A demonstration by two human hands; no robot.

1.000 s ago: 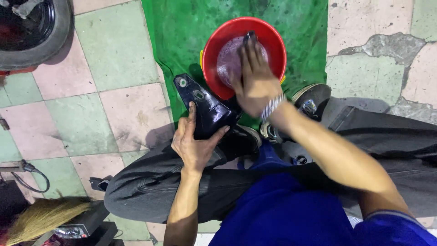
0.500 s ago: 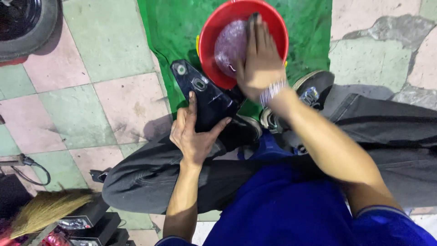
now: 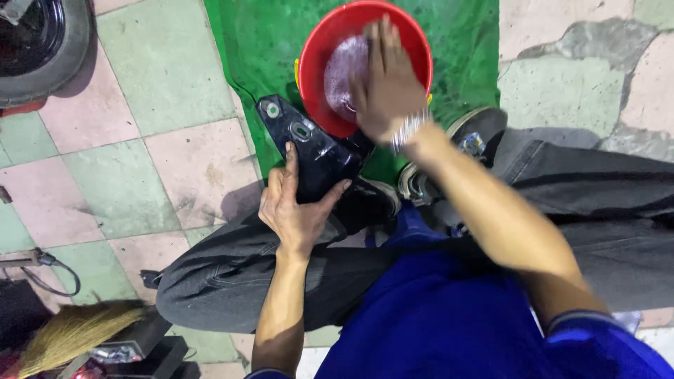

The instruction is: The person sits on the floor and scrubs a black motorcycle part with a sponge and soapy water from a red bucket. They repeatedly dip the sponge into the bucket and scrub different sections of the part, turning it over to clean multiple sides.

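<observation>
My left hand (image 3: 298, 203) grips a glossy black plastic panel (image 3: 305, 144) with two round fittings, holding it tilted over my knee. My right hand (image 3: 386, 84), with a beaded bracelet at the wrist, reaches flat into a red bucket (image 3: 316, 70) of soapy water. What lies under its palm is hidden. The bucket stands on a green mat (image 3: 260, 49) in front of my feet.
A tyre (image 3: 42, 49) sits at the top left on the pink and green tiled floor (image 3: 154, 154). A straw broom (image 3: 70, 333) and dark tools lie at the lower left beside a cable (image 3: 49, 270). My shoes (image 3: 477, 130) rest by the mat.
The right hand has pushed deeper across the bucket, spreading flat over the water. The left hand keeps its hold on the black panel; the view has shifted slightly.
</observation>
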